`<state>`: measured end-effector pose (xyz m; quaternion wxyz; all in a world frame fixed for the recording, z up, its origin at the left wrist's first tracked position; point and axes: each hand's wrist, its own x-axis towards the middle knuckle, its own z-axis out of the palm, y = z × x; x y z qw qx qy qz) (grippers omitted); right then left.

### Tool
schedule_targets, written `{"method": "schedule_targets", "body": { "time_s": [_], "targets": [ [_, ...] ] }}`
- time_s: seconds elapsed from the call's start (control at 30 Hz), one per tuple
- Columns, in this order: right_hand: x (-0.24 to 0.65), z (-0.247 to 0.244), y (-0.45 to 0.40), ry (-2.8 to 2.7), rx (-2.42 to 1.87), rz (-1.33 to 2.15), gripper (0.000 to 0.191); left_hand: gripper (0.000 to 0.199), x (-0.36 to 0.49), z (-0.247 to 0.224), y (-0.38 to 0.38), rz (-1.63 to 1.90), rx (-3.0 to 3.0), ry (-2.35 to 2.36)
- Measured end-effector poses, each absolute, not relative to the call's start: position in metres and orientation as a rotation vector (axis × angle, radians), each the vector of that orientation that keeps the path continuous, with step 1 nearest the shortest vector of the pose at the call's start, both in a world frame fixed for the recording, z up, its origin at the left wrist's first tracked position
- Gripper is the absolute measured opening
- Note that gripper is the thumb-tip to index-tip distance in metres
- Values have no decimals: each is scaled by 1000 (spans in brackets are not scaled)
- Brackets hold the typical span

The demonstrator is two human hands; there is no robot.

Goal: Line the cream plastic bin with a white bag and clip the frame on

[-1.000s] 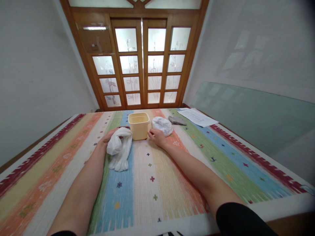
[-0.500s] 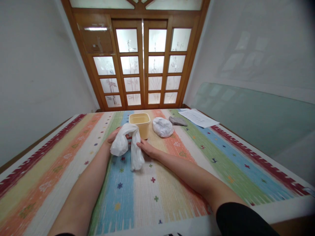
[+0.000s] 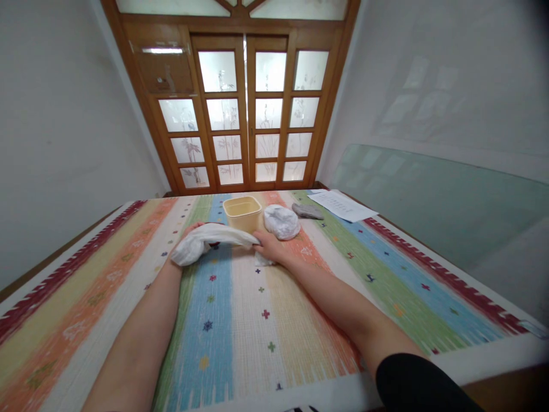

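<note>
**White bag drawn out between both hands, in front of the container**

My left hand (image 3: pixel 191 228), left of center, grips the bunched end of the white bag (image 3: pixel 223 233); my fingers are mostly hidden by it, so exact finger placement: can't tell. My right hand (image 3: pixel 270 247), near the center, pinches the narrow end, fingers closed, with a loose bit hanging just below them. The bag spans the gap in a shallow arch, above the striped cover (image 3: pixel 218 349). Looks like thin plastic, quite limp.

Step in hand, my judgement: handling and straightening out the bag. Any next move calls for a firm hold at both ends and some slack control, since it could crumple or brush the container.

Just behind the bag, center: cream container (image 3: pixel 243 222), upright, open at the top, its lower front partly covered by the bag. Right of it, a round white bundle (image 3: pixel 282 222), then a flat gray cloth (image 3: pixel 307 211) and, farther right, printed papers (image 3: pixel 343 206). All on the counter (image 3: pixel 338 388). Top of the frame: wooden doors (image 3: pixel 251 114) with frosted panes. Right side: pale green panel (image 3: pixel 429 197) along the wall.
</note>
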<state>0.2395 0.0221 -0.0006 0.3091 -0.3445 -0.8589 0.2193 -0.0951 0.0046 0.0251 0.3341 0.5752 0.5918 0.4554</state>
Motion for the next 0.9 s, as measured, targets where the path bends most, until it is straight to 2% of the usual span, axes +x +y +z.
{"method": "schedule_targets", "body": {
  "time_s": [0.13, 0.3, 0.43, 0.53, 0.67, 0.77, 0.9],
  "targets": [
    [250, -1, 29, -2250, -1067, 289, 18, 14, -88, 22, 10, 1379, 1462, 1701],
    [252, 3, 29, -2160, -1126, 206, 37, 20, -75, 54, 3, 1686, 1519, 2027],
    [251, 6, 28, -2185, -1193, 135, 23, 22, -40, 92, -18, 1784, 1887, 2042],
    [249, 7, 23, -2219, -1129, 97, 18, 22, 1, 97, -34, 1528, 2227, 1955],
    [248, 6, 19, -2230, -1023, 41, 24, 22, 51, 66, -47, 1162, 2747, 1596],
    [251, 4, 21, -2239, -983, 28, 33, 31, 66, 40, -48, 1110, 2910, 1495],
    [253, 4, 24, -2230, -952, 89, 37, 51, 62, 30, -49, 1089, 2860, 1654]
  ]
}}
